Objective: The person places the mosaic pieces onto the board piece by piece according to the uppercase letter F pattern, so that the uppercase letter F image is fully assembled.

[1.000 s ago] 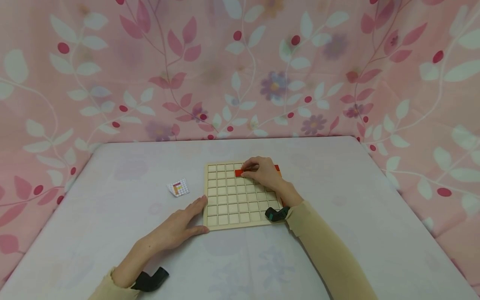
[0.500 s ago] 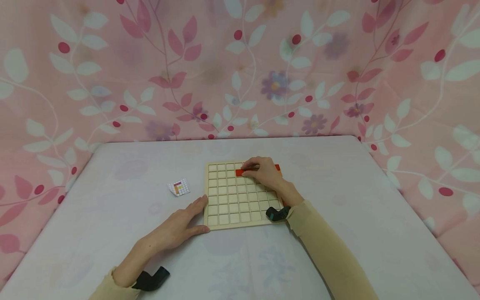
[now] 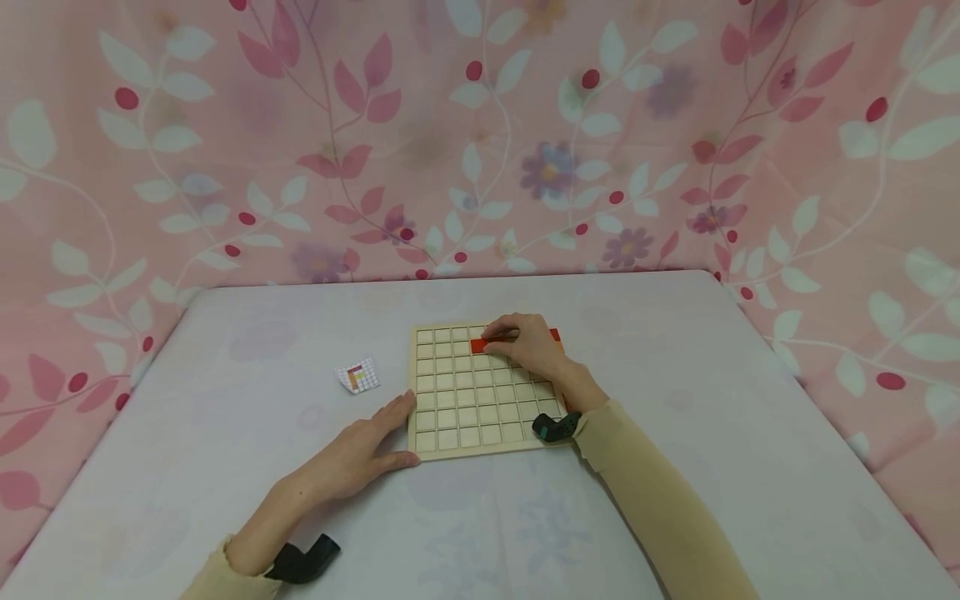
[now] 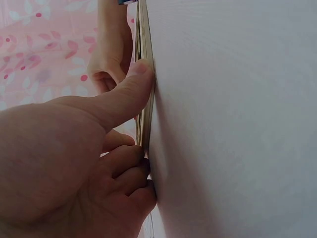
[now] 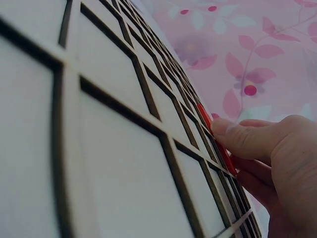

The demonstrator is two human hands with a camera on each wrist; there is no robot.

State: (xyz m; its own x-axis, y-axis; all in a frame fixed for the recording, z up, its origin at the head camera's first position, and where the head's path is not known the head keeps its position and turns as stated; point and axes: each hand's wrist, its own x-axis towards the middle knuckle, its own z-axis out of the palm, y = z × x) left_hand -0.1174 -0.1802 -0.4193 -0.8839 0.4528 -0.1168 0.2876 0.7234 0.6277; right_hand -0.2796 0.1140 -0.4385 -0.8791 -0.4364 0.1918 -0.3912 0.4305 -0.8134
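A wooden grid board [image 3: 457,406] with pale square cells lies on the table. My left hand [image 3: 349,456] rests against its left edge, thumb at the near corner and fingers extended along the side. In the left wrist view, the thumb [image 4: 131,91] touches the board's edge. Over the far part of the board, my right hand [image 3: 528,343] pinches a flat red strip [image 3: 477,345] at the grid. The right wrist view shows this red strip [image 5: 204,116] between thumb and fingers, close against the cells. Part of the strip is hidden by the hand.
Left of the board lies a small paper card [image 3: 358,376] printed with a coloured grid pattern. Another bit of red [image 3: 555,335] shows at the board's far right, partly behind the right hand. A floral pink curtain [image 3: 480,150] hangs behind the white-covered table [image 3: 465,533].
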